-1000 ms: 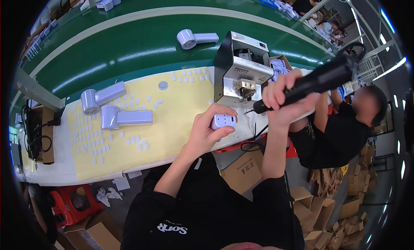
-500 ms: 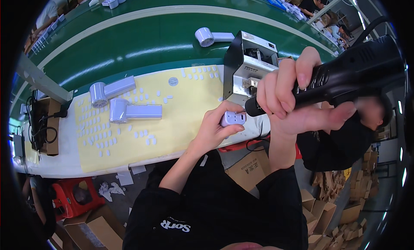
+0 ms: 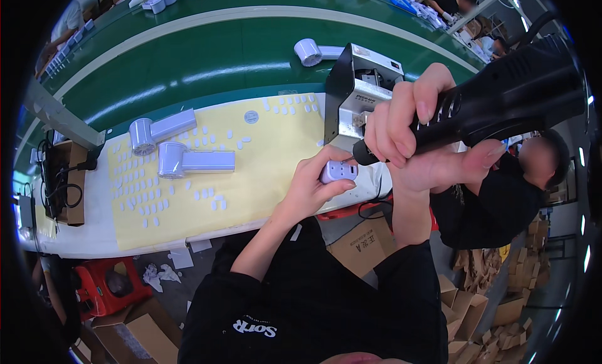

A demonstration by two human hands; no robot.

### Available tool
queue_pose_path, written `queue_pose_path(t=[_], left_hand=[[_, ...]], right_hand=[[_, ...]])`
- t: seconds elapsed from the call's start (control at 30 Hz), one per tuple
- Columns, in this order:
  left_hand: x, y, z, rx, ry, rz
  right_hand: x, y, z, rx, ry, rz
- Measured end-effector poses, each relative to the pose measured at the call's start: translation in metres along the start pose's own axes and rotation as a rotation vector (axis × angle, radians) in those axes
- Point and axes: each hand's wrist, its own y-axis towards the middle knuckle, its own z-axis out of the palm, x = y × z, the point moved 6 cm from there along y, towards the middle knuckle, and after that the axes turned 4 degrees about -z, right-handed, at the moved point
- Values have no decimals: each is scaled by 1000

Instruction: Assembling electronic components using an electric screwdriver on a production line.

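While left hand pinches small plug, right hand fingers clamp black tool.

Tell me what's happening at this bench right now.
A person in a black top holds a small pale lilac plastic part in the left hand and grips a black power screwdriver in the right hand, its tip right by the part. On the yellow mat lie two white handheld housings and many small white pieces. A black-and-silver machine stands behind the hands.
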Motion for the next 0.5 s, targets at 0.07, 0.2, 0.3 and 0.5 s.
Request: queue_pose_path(t=[0.07,0.2,0.3,0.5], left_hand=[[0,0,0,6,4,13],[0,-1,-1,5,24,41],[-1,-1,0,4,43,47],[-2,-1,-1,1,70,44]], right_hand=[[-1,0,1,-18,-54,26],[-2,1,5,-12,-142,85],[-1,3,8,5,-242,150],[-5,6,11,-1,-404,226]])
